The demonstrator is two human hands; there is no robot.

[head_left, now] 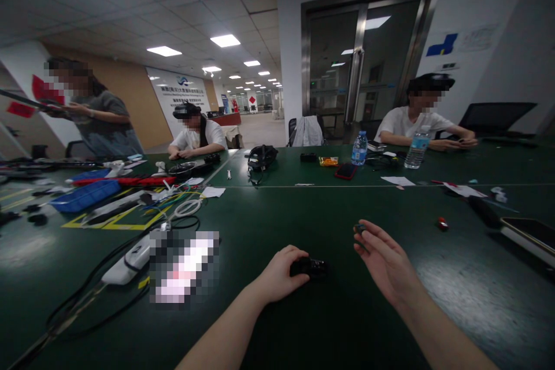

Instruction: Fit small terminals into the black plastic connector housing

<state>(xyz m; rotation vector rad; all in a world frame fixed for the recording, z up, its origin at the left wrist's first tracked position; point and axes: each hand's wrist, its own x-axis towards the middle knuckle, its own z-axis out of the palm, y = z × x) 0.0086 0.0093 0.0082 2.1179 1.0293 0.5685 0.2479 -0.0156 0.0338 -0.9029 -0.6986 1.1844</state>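
My left hand point(284, 274) is closed round the left end of a small black device point(316, 267) that rests on the dark green table point(277, 214). Thumb and fingers grip it from both sides. To the right, my right hand point(381, 260) is raised a little above the table, palm turned inward. Its thumb and fingertips pinch a small dark object point(359, 229), too small to name. The two hands are apart.
At the left lie a white power strip point(130, 263), black cables, a blurred bright screen point(186, 269) and a blue tray point(87, 195). A red item point(442, 224) lies right. Bottles point(359, 149) and a headset point(262, 157) stand farther back; several people are beyond.
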